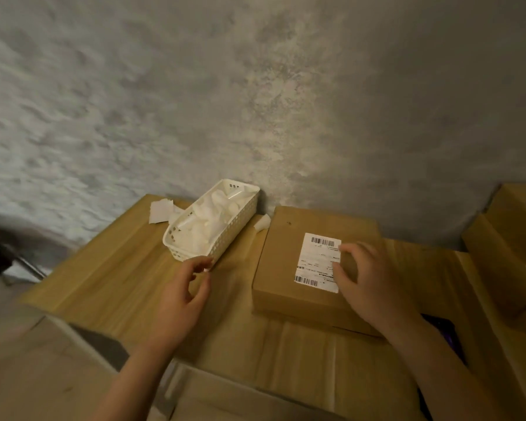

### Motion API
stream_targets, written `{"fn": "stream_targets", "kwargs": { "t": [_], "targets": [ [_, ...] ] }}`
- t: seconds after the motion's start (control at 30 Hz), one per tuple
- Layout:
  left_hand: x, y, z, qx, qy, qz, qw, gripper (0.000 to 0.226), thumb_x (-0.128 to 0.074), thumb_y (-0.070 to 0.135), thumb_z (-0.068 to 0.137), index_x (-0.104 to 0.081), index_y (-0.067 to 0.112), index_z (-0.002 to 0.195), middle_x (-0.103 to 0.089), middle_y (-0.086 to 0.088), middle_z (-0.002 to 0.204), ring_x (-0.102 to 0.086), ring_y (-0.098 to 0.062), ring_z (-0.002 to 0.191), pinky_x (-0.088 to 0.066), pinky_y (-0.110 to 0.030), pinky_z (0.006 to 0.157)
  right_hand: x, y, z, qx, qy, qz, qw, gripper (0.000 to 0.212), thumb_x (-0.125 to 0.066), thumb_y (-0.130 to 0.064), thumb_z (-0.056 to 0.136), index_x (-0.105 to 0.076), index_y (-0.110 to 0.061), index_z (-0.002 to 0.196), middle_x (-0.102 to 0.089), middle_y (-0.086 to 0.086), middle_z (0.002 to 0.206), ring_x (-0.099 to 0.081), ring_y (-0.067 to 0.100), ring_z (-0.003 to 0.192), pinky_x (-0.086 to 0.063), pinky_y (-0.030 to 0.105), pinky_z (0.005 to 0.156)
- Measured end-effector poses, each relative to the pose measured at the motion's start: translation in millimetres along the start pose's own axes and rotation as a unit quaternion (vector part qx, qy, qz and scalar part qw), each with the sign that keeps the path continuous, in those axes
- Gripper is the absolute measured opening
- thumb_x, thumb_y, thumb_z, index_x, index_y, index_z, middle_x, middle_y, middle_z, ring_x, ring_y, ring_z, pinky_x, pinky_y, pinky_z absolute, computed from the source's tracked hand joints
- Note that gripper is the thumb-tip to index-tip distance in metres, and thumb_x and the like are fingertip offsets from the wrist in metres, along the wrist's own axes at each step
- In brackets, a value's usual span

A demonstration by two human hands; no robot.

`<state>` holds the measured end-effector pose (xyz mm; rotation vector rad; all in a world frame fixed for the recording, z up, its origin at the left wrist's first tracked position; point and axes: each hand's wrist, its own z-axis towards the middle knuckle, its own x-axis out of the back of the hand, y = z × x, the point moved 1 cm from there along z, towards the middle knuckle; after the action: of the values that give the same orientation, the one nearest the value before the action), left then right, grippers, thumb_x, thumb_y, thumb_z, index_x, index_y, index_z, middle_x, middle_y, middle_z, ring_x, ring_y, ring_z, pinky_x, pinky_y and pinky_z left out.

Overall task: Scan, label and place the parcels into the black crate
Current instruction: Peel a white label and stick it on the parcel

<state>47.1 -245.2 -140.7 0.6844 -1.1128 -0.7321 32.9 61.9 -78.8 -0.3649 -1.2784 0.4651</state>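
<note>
**Pressing a label onto the parcel**

Standing over the cardboard work surface [128,268], the person had the right hand [368,278] on top of a flat brown parcel [286,268], its bent fingertips touching the right edge of a white shipping label [315,259] that lay on the lid. Barcodes showed at the top and bottom of the label. The parcel sat against the grey wall [255,86], right of centre, on other cardboard. The left hand [182,296] hovered just beside the near corner of a white perforated basket [225,238], fingers loosely curled and thumb near the forefinger, gripping nothing that I could make out. The basket held crumpled white paper, with more white scraps [160,211] lying behind it. More brown boxes [510,238] were stacked at the far right
</note>
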Motion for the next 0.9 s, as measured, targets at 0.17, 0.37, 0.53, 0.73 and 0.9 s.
{"fn": "stream_targets", "kwargs": {
  "t": [0.17, 0.37, 0.53, 0.73, 0.9],
  "targets": [
    [49.1, -35.1, 35.8, 0.045, 0.026, 0.048, 0.997, 0.021, -0.055, 0.024, 0.097, -0.061, 0.039, 0.110, -0.062, 0.024, 0.107, -0.057, -0.001, 0.099, -0.049, -0.026, 0.077, -36.8, -55.3, 30.4, 0.047, -0.060, -0.011, 0.997, 0.039, -0.051, -0.041, 0.096, -0.049, -0.029, 0.133, -0.050, -0.011, 0.133, -0.048, 0.010, 0.119, -0.047, 0.027, 0.092],
    [96.4, -101.8, 109.6, 0.085, 0.010, 0.062, 0.994, 0.020, -0.058, 0.020, 0.097, -0.062, 0.039, 0.093, -0.067, 0.012, 0.094, -0.062, -0.009, 0.088, -0.052, -0.032, 0.078, -90.0, -115.7, 71.5, 0.063, -0.101, -0.021, 0.993, 0.035, -0.049, -0.040, 0.096, -0.054, -0.026, 0.128, -0.054, -0.010, 0.125, -0.049, 0.010, 0.115, -0.044, 0.029, 0.095],
    [100.8, -140.3, 175.6, 0.079, -0.067, 0.155, 0.982, 0.018, -0.056, 0.024, 0.098, -0.062, 0.027, 0.115, -0.065, 0.001, 0.118, -0.063, -0.015, 0.102, -0.048, -0.026, 0.084, -126.4, -145.7, 106.2, 0.055, -0.074, -0.019, 0.996, 0.028, -0.055, -0.040, 0.094, -0.058, -0.026, 0.118, -0.059, -0.008, 0.115, -0.052, 0.010, 0.101, -0.042, 0.024, 0.081],
    [78.1, -168.1, 239.3, 0.022, -0.205, 0.321, 0.924, 0.047, -0.047, 0.030, 0.101, -0.043, 0.016, 0.146, -0.034, -0.005, 0.158, -0.038, -0.026, 0.141, -0.033, -0.038, 0.114, -144.3, -165.1, 129.6, 0.017, -0.071, -0.028, 0.997, 0.036, -0.052, -0.043, 0.095, -0.054, -0.028, 0.128, -0.056, -0.009, 0.127, -0.051, 0.010, 0.113, -0.047, 0.026, 0.094],
    [79.5, -179.7, 256.6, -0.043, -0.212, 0.384, 0.898, 0.031, -0.044, 0.034, 0.101, -0.060, 0.014, 0.118, -0.064, -0.007, 0.120, -0.061, -0.025, 0.105, -0.051, -0.037, 0.087, -147.0, -168.4, 137.8, -0.001, -0.056, -0.027, 0.998, 0.038, -0.050, -0.044, 0.096, -0.052, -0.028, 0.130, -0.054, -0.012, 0.129, -0.050, 0.007, 0.114, -0.045, 0.023, 0.092]
  ]
}}
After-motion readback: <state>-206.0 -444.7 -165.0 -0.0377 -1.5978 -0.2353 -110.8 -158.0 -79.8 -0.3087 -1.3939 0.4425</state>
